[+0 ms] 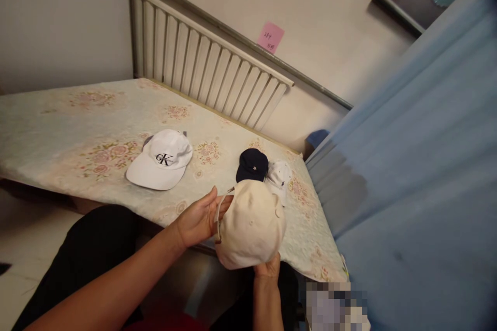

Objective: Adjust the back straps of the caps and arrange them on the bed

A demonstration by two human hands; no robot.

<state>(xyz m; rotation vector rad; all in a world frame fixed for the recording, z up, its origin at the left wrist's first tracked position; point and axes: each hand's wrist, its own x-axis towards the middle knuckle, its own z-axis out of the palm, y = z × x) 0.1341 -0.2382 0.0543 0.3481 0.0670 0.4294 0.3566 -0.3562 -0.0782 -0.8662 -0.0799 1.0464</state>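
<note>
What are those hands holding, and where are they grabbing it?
Both hands hold a cream baseball cap. The left hand grips the cap's left edge, near the strap, and the right hand holds its lower edge from underneath.

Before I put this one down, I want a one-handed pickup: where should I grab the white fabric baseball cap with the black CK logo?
Pinch the flat brim of the white fabric CK baseball cap, coming from the near edge of the table: the brim juts toward you, while the soft domed crown would likely crumple.
</note>
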